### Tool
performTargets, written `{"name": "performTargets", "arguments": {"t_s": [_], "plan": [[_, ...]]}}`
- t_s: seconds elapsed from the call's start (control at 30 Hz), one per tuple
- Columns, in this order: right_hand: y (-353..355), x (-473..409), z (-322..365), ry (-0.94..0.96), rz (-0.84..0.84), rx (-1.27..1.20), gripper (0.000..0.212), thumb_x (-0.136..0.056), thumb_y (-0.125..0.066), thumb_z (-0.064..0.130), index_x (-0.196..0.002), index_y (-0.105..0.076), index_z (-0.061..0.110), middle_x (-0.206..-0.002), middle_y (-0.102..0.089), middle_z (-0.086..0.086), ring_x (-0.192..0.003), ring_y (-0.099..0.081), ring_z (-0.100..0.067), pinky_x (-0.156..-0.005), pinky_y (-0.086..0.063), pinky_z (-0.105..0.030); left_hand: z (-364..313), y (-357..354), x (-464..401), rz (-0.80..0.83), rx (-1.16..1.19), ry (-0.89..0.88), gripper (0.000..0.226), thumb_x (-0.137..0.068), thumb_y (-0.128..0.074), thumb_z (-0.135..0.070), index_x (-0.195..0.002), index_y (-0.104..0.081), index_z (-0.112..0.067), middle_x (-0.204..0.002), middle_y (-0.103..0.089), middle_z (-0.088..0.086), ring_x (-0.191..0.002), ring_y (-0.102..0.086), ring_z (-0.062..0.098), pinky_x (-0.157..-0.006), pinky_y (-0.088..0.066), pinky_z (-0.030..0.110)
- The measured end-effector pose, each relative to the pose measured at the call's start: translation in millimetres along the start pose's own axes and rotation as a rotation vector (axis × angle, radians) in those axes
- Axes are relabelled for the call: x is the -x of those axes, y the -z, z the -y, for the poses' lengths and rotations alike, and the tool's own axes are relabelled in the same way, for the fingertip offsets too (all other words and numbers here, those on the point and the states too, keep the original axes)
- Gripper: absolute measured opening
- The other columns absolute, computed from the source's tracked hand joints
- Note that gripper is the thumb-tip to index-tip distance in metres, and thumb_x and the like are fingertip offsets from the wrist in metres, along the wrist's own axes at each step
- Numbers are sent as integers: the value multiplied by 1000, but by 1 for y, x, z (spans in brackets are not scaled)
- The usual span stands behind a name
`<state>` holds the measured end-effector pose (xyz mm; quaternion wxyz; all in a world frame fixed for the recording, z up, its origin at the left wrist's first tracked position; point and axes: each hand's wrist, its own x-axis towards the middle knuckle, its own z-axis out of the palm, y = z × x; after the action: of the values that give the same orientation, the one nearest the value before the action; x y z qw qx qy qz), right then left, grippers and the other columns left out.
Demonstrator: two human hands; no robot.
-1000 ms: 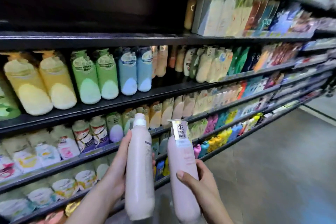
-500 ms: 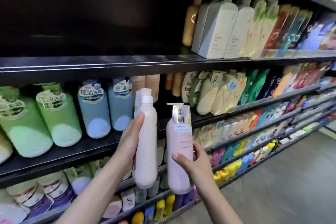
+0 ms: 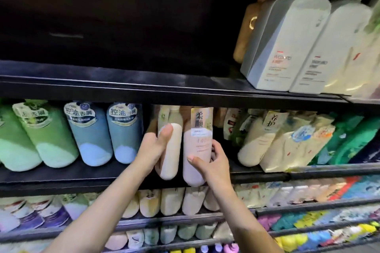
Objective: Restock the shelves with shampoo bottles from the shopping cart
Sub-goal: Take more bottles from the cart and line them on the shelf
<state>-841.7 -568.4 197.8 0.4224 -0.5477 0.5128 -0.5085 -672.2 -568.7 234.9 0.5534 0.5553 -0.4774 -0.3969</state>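
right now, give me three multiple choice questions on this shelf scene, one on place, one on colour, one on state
1. Where are the two pink bottles being put?
A. on the top shelf beside the white pump bottles
B. in the gap right of the blue bottles
C. on the floor

2. What colour are the two bottles just left of that gap?
A. blue
B. red
C. black

3. What is the right hand doing?
A. hanging idle
B. pressing flat on the shelf edge
C. gripping a pink bottle

Answers: 1 B, the left pink bottle and right pink bottle sit level with the shelf that carries the blue bottles. 2 A, both have blue bodies with paler bases. 3 C, the right hand curls round the right bottle, as the left hand does round the other.
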Motion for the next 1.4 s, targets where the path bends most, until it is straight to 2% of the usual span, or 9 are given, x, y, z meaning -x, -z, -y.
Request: {"name": "performTargets", "arguments": {"t_s": [0.17,0.37,0.53,0.67,0.83,1.0,1.17,1.3,1.4], "plan": [[-6,-29,-14,-28,56,-49,49,-62,-86,15,-98,-54,24,-105,-69,-5,-95,-68,-12,-81,-54,-28,14,-6,-16,-95,52,-85,26,-88,-57,-27,-112,-49,-22,-89,-62,-14,-77,-61,-2,-62,-43,3],[-14,-33,-22,-54,21,-16,47,-66,-86,23,-94,-48,27,-106,-65,-7,-96,-64,-15,-81,-53,-29,22,0,-24,-4,3,-76,41,-83,-60,-28,-121,-43,-29,-99,-59,-20,-80,-57,-18,-70,-40,-1],[-15,-36,-25,-50,48,31,49,-66,-85,29,-94,-45,30,-107,-60,3,-97,-59,-5,-83,-49,-24,25,3,-28,53,-25,-77,41,-95,-52,-14,-129,-40,-32,-110,-57,-21,-98,-54,-11,-77,-40,0],[-13,-39,-24,-51,56,62,59,-55,-86,43,-95,-44,30,-108,-60,1,-100,-59,-9,-85,-51,-28,33,12,-23,124,-71,-27,65,-76,-69,-37,-135,-40,-31,-119,-61,-16,-110,-57,-1,-90,-45,17],[-9,-41,-20,-21,50,116,72,-56,-89,34,-110,-42,23,-112,-59,-1,-108,-58,-16,-88,-51,-30,36,15,-11,73,-190,-48,75,-70,-83,-18,-130,-39,-24,-106,-60,-18,-93,-57,-14,-75,-45,3],[-8,-40,-14,6,34,128,76,-56,-90,30,-113,-43,15,-113,-59,-4,-106,-57,-15,-79,-46,-19,37,5,1,-146,-356,88,77,-51,-87,-49,-102,-47,-7,-100,-58,9,-95,-58,23,-81,-53,40],[-6,-38,-12,9,59,106,68,-60,-89,25,-109,-44,14,-108,-58,-1,-99,-57,-9,-69,-47,-17,32,-12,11,-314,-427,7,72,-55,-86,-45,-98,-45,-5,-98,-47,8,-100,-48,26,-86,-46,41],[5,-40,-21,-17,159,61,67,-67,-85,22,-119,-45,17,-116,-60,3,-111,-57,-11,-93,-48,-28,46,-4,17,-178,-270,-7,70,-55,-82,-52,-95,-40,-13,-102,-57,4,-99,-57,19,-83,-51,41],[16,-39,-28,-7,256,93,64,-74,-80,17,-125,-43,25,-123,-59,4,-116,-55,-9,-107,-42,-38,54,2,22,-167,-293,-70,57,-64,-85,-32,-99,-43,-16,-104,-60,-4,-99,-57,11,-80,-50,29]]}}
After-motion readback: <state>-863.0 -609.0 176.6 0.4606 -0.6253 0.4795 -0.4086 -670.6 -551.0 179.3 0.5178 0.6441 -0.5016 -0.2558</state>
